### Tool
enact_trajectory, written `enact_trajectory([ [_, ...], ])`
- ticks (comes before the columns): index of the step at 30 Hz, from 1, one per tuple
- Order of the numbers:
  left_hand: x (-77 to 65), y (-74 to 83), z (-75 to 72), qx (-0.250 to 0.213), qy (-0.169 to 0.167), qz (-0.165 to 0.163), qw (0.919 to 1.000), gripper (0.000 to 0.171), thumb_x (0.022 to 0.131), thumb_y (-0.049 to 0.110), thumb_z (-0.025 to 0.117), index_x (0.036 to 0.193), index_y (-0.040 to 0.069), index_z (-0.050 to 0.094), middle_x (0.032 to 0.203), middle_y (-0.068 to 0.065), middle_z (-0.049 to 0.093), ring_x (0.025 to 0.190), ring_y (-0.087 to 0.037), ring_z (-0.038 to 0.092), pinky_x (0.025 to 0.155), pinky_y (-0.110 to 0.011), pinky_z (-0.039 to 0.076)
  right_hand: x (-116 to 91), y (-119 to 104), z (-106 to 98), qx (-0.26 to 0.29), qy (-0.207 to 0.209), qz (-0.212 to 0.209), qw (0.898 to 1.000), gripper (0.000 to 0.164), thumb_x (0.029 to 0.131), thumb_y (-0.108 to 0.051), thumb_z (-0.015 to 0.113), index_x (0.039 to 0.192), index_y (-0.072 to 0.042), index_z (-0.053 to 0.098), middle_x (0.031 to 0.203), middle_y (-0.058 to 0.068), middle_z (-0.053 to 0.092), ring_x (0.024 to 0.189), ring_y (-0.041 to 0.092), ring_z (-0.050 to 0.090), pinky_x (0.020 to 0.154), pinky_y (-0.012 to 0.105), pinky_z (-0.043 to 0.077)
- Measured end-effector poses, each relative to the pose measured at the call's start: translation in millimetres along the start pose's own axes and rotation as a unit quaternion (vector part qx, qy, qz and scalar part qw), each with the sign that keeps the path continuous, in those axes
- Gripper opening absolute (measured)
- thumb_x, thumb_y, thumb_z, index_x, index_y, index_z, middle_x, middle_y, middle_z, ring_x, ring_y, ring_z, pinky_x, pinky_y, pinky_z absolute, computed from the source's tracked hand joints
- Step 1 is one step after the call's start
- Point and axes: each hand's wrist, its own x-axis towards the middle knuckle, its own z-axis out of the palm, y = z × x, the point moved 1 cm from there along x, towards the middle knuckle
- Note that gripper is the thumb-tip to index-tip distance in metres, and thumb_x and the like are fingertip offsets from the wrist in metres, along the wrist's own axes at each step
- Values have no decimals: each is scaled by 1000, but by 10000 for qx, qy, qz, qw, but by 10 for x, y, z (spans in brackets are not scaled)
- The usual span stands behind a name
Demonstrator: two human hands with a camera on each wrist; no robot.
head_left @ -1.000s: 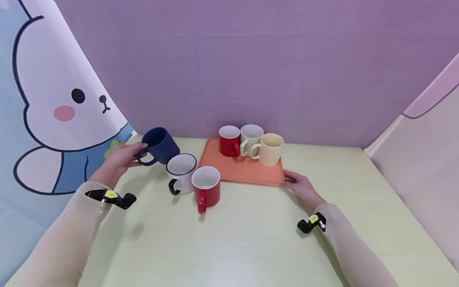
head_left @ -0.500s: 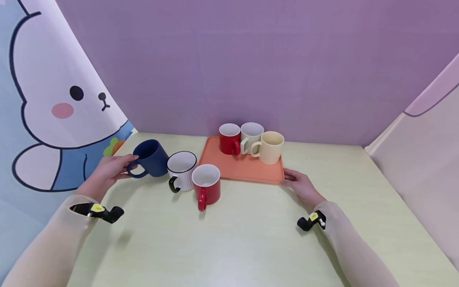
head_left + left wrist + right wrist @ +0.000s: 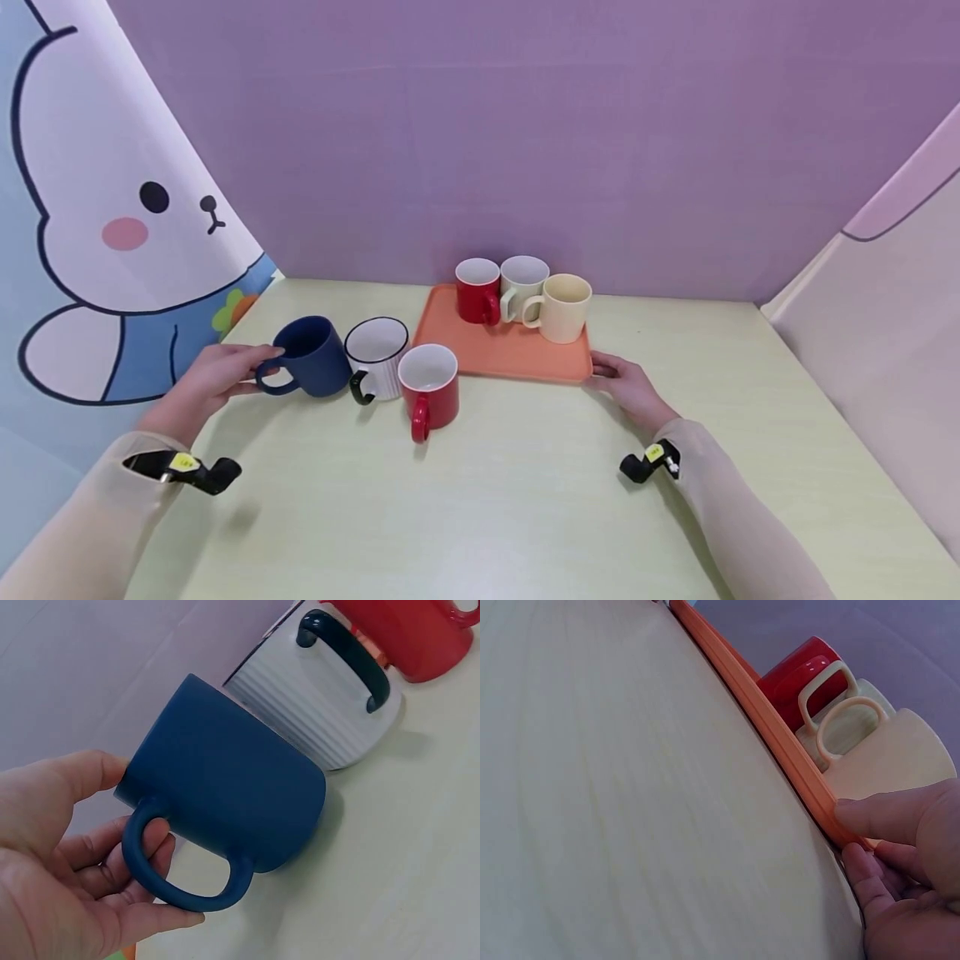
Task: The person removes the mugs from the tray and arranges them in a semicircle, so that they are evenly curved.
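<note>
At the left, my left hand (image 3: 217, 375) holds a dark blue mug (image 3: 318, 367), thumb at its rim and fingers at its handle. The left wrist view shows the blue mug (image 3: 225, 772) upright close over the table. Right beside it stands a white ribbed mug (image 3: 386, 377) with a black rim and handle, and then a red mug (image 3: 438, 400). My right hand (image 3: 630, 387) pinches the near right corner of an orange tray (image 3: 495, 354); in the right wrist view the thumb (image 3: 877, 815) lies on the tray's edge (image 3: 795, 761).
Along the tray's back part stand another red mug (image 3: 474, 302), a pale white mug (image 3: 521, 292) and a cream mug (image 3: 566, 312). A purple backdrop (image 3: 525, 150) rises behind the pale table (image 3: 480, 500). A rabbit-print cloth (image 3: 90, 208) hangs at the left.
My left hand has brought the blue mug nearer and slightly left, from behind the white mug to its left side, and lower. The right hand stays at the tray's corner.
</note>
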Motion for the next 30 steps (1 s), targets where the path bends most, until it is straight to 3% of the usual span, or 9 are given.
enact_trajectory([
  [4, -31, -19, 27, 164, -81, 58, 9998, 35, 97, 34, 64, 111, 2, 69, 84, 5, 71, 77, -3, 66, 72, -25, 57, -5, -5, 3, 40, -21, -10, 10000, 58, 93, 8, 60, 146, 12, 37, 136, 34, 49, 118, 28, 54, 86, 15, 48],
  [8, -33, -32, 40, 348, -202, 78, 9992, 53, 99, 34, 61, 127, -11, 59, 90, 8, 69, 84, -4, 67, 75, -25, 57, -7, -23, 17, 50, -23, 31, 10000, 58, 93, 8, 60, 146, 12, 36, 137, 34, 48, 124, 37, 49, 86, 15, 48],
  [11, -40, -44, 52, 378, -273, 66, 9989, 56, 100, 33, 61, 130, -14, 56, 91, 9, 68, 85, -4, 66, 76, -26, 57, -4, -18, 24, 19, 6, 28, 10000, 58, 93, 8, 60, 146, 12, 37, 137, 34, 49, 124, 37, 49, 86, 15, 48],
  [18, -67, -61, 103, 591, -232, 123, 9979, 53, 99, 32, 61, 126, -13, 59, 93, 3, 71, 83, -7, 69, 77, -26, 57, 0, 2, 6, 47, 26, -37, 10000, 58, 93, 8, 60, 146, 12, 37, 136, 34, 49, 122, 34, 51, 86, 14, 48],
  [24, -105, -63, 118, 810, -346, 152, 9960, 63, 100, 38, 60, 132, -16, 52, 102, -1, 69, 95, -10, 67, 85, -33, 57, 4, 14, -7, 52, 65, -35, 10000, 58, 92, 8, 60, 145, 13, 37, 136, 34, 49, 117, 26, 54, 86, 14, 48],
  [30, -141, -85, 122, 900, -440, 264, 9946, 57, 99, 39, 61, 123, -13, 59, 102, -7, 72, 90, -6, 68, 84, -33, 58, -6, -4, 5, 15, 44, 11, 10000, 59, 92, 7, 62, 146, 12, 37, 137, 33, 49, 122, 34, 51, 86, 14, 47],
])
